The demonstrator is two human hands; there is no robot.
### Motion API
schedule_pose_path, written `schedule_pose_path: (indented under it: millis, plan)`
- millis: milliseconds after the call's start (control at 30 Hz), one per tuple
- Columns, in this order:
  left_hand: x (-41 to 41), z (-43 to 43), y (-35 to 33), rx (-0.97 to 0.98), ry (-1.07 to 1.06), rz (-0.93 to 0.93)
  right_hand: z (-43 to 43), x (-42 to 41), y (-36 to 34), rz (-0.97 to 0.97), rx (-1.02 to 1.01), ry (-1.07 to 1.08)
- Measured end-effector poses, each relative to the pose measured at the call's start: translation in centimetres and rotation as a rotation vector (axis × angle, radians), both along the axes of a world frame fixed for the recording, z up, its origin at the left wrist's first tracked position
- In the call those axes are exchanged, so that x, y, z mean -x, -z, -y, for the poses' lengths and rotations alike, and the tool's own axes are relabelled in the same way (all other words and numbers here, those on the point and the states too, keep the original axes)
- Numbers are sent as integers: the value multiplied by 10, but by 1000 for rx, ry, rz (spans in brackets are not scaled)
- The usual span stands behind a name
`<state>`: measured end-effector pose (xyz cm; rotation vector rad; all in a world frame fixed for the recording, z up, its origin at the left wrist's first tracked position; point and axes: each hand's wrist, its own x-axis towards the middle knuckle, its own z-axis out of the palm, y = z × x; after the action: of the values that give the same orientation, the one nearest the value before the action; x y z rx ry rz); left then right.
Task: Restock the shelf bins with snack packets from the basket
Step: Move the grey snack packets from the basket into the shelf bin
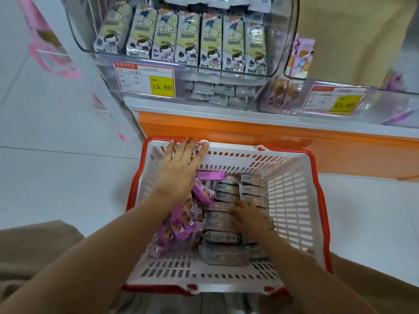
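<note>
A white basket with a red rim [292, 196] sits on the floor below the shelf. It holds purple snack packets [204, 196] on its left side and stacked grey-white packets [222, 239] on its right. My left hand [181, 162] rests on the basket's far rim, fingers straight. My right hand [247, 214] is down inside the basket, fingers on the grey-white packets; it is blurred, so its hold is unclear. Above, a clear shelf bin [283, 41] holds a row of upright green-and-white packets [188, 41].
A second clear bin [292, 73] with purple packets stands to the right. Price tags reading 15.80 [145, 80] hang on the shelf front. An orange shelf base [249, 130] runs behind the basket. My knees flank the basket on the pale tiled floor.
</note>
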<state>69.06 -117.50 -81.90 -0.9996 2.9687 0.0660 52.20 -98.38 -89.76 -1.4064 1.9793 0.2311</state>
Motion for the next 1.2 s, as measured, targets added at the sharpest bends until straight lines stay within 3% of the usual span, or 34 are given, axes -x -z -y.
schedule_pose_path:
  millis: [233, 400, 633, 800, 1000, 1133, 1200]
  plan:
    - [2, 0, 11, 55, -10, -26, 2, 12, 13, 28, -39, -96]
    - [2, 0, 11, 58, -18, -14, 4, 15, 14, -69, -64, -210]
    - [3, -2, 2, 14, -22, 22, 11, 16, -6, -36, 287, -116]
    - [5, -5, -7, -43, -50, -18, 14, 23, -41, 73, 313, 38]
    - [17, -17, -38, -274, -63, -88, 19, 20, -106, 381, 476, 353]
    - [27, -31, -62, -788, 6, -194, 31, 8, -143, 434, 680, 397]
    - [27, -38, -71, -1025, -13, -337, 37, 1, -160, 490, 807, 444]
